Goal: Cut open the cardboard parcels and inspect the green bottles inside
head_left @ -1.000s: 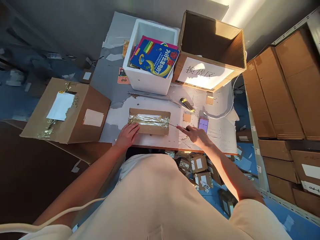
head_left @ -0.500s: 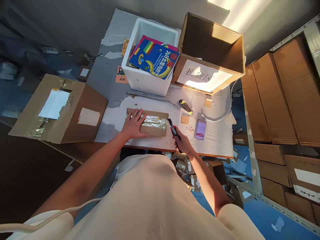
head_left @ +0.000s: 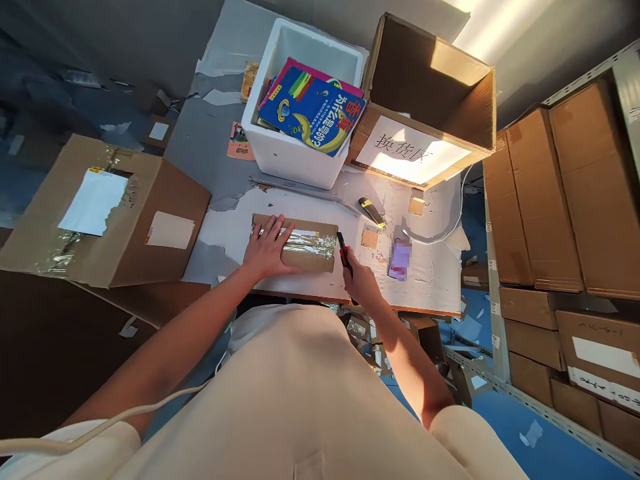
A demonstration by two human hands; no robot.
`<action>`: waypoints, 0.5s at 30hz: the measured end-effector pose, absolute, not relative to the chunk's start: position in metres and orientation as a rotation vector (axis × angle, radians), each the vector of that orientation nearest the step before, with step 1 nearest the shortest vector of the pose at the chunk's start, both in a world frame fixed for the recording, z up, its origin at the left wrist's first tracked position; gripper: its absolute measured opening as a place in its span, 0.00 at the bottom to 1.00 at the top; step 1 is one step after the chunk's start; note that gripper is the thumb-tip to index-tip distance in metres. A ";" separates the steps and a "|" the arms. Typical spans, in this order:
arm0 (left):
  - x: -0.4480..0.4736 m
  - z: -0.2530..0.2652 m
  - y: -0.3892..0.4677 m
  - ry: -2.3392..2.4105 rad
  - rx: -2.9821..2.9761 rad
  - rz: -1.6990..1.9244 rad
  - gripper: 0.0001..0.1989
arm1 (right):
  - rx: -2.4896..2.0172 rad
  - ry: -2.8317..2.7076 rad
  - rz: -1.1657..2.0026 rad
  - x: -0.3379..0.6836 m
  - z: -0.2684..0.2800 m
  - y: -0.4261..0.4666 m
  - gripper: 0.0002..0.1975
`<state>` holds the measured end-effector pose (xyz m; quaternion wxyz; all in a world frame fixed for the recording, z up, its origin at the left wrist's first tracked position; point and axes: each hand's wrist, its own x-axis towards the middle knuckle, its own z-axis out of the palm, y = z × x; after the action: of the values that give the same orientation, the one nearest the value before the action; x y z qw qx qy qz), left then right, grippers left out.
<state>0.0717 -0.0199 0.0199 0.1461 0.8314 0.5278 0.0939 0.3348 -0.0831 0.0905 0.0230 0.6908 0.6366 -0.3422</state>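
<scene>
A small flat cardboard box (head_left: 311, 248), with shiny clear tape along its top, lies near the table's front edge. My left hand (head_left: 269, 251) rests flat on the box's left end, fingers spread. My right hand (head_left: 362, 280) is closed round a black and red utility knife (head_left: 343, 253). The knife's tip points away from me, beside the box's right end; whether it touches the cardboard I cannot tell. To the right of the knife, a second cutter, yellow and black (head_left: 372, 212), lies on the table, with a purple blurred object (head_left: 399, 259) nearer me.
Behind the small box stand a white foam box (head_left: 295, 160) holding books (head_left: 313, 110) and an open carton (head_left: 360, 143) with a handwritten sign. A large taped carton (head_left: 135, 227) sits at left. Shelves with cartons (head_left: 545, 200) rise at right. A white cable (head_left: 450, 230) crosses the table's right side.
The knife has turned more upright, its tip still by the box's right end, and my right hand has shifted slightly left. My left hand stays on the box. The view has moved a little.
</scene>
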 end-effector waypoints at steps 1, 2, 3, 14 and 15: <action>0.073 0.020 -0.020 1.537 2.377 0.268 0.57 | 2.103 1.964 -0.965 0.331 0.095 -0.082 0.32; 0.073 0.021 -0.021 1.550 2.363 0.266 0.58 | 2.066 1.953 -0.902 0.328 0.099 -0.081 0.32; 0.074 0.021 -0.021 1.558 2.353 0.262 0.58 | 2.032 1.943 -0.866 0.325 0.103 -0.080 0.33; 0.079 0.032 -0.021 1.580 2.304 0.057 0.60 | 1.916 1.865 -0.838 0.319 0.120 -0.067 0.32; 0.079 0.033 -0.021 1.581 2.298 0.050 0.60 | 1.905 1.870 -0.855 0.318 0.121 -0.069 0.33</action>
<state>0.0790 -0.0211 0.0326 0.1749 0.8110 0.5580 0.0175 0.3184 -0.0691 0.1214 0.1685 0.6700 0.6574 -0.3008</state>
